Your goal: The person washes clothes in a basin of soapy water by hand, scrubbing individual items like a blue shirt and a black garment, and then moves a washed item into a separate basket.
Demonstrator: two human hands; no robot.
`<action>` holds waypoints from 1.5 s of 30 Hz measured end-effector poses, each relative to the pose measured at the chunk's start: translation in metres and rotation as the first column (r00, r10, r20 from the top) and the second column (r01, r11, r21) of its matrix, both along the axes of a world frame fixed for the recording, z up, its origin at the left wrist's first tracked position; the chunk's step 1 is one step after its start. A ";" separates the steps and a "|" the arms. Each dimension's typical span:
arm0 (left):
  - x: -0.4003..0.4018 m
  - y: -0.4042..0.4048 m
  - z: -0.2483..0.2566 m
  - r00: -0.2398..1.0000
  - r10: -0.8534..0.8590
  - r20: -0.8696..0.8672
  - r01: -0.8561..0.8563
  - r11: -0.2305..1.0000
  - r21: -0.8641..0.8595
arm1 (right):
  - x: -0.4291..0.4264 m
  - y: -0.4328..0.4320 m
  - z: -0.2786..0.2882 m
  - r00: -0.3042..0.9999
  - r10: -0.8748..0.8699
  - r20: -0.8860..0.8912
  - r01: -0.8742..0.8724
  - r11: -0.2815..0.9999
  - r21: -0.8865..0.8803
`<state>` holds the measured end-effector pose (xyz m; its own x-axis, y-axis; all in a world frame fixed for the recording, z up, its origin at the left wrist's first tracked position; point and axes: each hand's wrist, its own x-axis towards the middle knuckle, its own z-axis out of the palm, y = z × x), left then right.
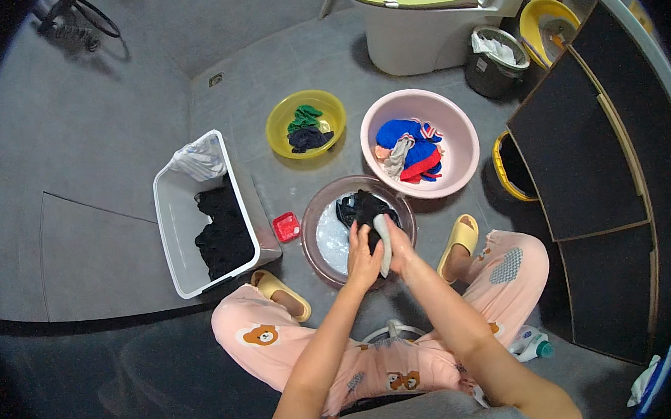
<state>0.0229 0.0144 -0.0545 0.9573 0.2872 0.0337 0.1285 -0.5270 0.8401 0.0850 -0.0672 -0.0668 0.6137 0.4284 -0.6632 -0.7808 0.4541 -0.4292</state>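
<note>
Over a brownish translucent basin of sudsy water, my two hands work close together on a wet black cloth. My left hand grips the cloth from the left, fingers bent around it. From the right, my right hand holds the same bundle. A narrow pale grey piece stands out between the palms; whether it is part of the cloth or separate, I cannot tell. More black fabric lies in the water beneath. A red square dish rests on the floor, left of the basin.
A pink basin holds blue, red and grey clothes. Green and dark clothes lie in a yellow basin. At left stands a white bin with black laundry. Toilet, trash can, dark cabinet and bottle surround me.
</note>
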 end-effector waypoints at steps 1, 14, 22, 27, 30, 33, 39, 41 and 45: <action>-0.002 0.001 -0.006 0.999 0.052 0.012 -0.052 0.999 -0.002 | -0.004 0.006 0.010 0.994 0.037 0.101 -0.032 0.998 -0.054; 0.017 0.035 -0.011 0.935 0.320 -0.152 -0.244 0.269 -0.932 | -0.047 0.013 0.039 0.797 0.171 0.579 0.067 0.928 -0.366; 0.001 -0.001 -0.008 0.983 0.156 0.099 -0.130 0.965 -0.227 | -0.038 0.014 0.047 0.976 -0.162 0.145 0.174 0.982 -0.073; 0.002 0.000 0.022 0.989 0.042 0.144 -0.062 0.989 0.134 | -0.033 0.005 0.039 0.997 -0.018 0.075 0.009 0.992 0.125; 0.004 0.004 0.045 0.987 0.148 -0.062 -0.134 0.973 0.186 | -0.039 0.006 0.048 0.991 0.039 0.128 -0.046 0.998 0.046; 0.007 0.014 0.038 0.935 0.354 -0.031 -0.352 0.935 0.037 | -0.048 0.006 0.040 0.981 0.113 0.158 -0.121 0.992 0.042; 0.014 0.024 0.018 0.819 0.536 -0.204 -0.545 0.617 -0.567 | -0.056 0.010 0.052 0.949 0.144 0.280 -0.097 0.980 -0.174; 0.013 0.017 0.009 0.779 0.575 -0.248 -0.583 0.521 -0.623 | -0.053 0.012 0.056 0.965 0.102 0.242 -0.058 0.982 -0.182; 0.002 -0.013 0.002 0.921 0.387 -0.040 -0.359 0.807 -0.468 | -0.031 0.011 0.037 0.977 -0.062 0.205 0.080 0.993 -0.083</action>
